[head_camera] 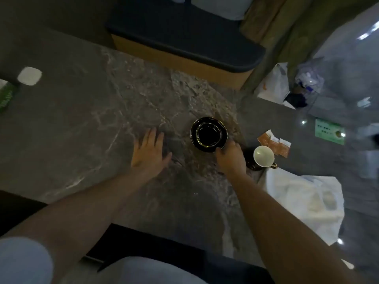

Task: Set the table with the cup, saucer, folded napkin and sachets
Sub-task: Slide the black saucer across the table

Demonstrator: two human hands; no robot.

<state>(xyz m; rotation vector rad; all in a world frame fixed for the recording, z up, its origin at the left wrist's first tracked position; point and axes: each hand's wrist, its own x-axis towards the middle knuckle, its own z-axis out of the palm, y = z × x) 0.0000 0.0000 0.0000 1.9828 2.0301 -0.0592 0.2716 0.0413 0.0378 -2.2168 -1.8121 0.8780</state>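
R hand [230,157] grips saucer [208,133] rim

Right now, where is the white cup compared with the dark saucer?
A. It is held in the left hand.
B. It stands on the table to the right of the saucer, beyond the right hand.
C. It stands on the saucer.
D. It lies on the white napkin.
B: the cup stands on the table right of the saucer, with the right hand between them at the saucer's rim.
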